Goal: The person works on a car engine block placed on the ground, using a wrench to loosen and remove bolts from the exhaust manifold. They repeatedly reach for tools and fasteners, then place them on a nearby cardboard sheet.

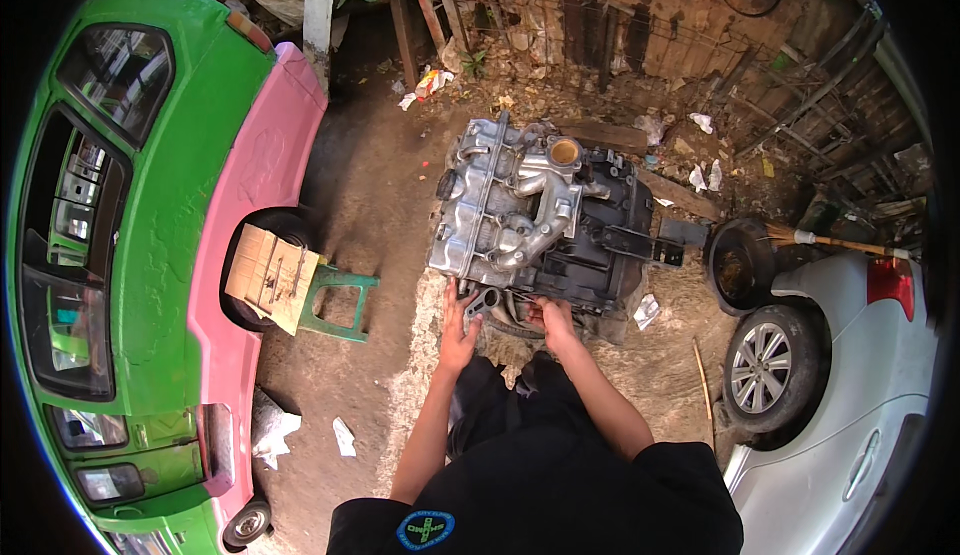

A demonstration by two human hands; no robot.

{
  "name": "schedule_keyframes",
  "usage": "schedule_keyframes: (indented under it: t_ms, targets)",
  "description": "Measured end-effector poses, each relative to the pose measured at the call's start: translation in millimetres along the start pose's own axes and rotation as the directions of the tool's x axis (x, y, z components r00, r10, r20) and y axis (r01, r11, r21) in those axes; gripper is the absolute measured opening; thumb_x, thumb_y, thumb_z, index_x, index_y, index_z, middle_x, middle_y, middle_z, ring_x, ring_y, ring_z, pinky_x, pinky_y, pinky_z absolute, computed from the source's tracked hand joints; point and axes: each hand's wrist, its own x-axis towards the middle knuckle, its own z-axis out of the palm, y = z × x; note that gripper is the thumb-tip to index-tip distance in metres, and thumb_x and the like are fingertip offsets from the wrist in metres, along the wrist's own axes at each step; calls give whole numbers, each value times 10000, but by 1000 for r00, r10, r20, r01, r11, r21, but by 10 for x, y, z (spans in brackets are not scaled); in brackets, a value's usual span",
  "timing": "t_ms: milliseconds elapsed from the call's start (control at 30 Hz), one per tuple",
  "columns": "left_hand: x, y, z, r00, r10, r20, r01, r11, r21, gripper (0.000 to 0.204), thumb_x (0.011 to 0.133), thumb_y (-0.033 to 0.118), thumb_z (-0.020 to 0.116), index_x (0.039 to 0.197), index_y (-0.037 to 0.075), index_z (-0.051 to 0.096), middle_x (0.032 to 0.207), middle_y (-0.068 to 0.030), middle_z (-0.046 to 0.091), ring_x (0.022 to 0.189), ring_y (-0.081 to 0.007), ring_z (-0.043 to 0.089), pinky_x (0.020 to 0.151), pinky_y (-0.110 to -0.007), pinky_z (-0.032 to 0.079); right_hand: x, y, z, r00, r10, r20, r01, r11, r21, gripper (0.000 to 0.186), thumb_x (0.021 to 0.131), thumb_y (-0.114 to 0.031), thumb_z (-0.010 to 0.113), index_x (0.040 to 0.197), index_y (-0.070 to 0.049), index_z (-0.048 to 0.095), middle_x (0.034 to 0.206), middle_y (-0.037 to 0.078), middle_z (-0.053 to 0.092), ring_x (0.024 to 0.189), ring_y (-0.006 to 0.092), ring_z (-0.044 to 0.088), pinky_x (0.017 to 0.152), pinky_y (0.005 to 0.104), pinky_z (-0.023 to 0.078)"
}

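In front of me on the ground sits a car engine (pixel 540 210), with a silver valve cover and intake manifold on its left and middle and black parts on its right. My left hand (pixel 457 333) rests at its near left edge, fingers stretched out and apart, beside a grey metal bracket (pixel 485 302) with a round hole. My right hand (pixel 556 321) is at the near side of the engine, fingers pinched together by a dark curved pulley or belt (pixel 512 327). What lies between those fingertips is too small to make out.
Left stands a green and pink van (pixel 250 155); beside its wheel a board with thin tools (pixel 268 277) lies on a green stool (pixel 345 303). Right are a silver car (pixel 850 355) and a black basin (pixel 740 263). Paper scraps and a wooden fence (pixel 670 5) lie beyond.
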Motion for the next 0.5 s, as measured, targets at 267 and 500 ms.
schedule_keyframes:
  t_ms: [267,500]
  targets:
    - [-9,-56,-1,999,-15,38,13,998,57,439,933,139,587,1351,8,556,1641,-198,155,1528,-345,112,1216,-446,138,-194,63,418,987,87,138,-110,979,172,205,930,-17,556,1118,45,506,864,112,634,704,190,641,672,347,605]
    - [-17,-116,24,1000,-8,26,8,1000,-27,442,935,134,583,1356,3,549,1644,-192,151,1529,-344,108,1215,-445,142,-300,293,387,996,63,59,-67,995,72,253,959,-41,478,1208,2,469,856,99,561,701,180,571,633,351,550]
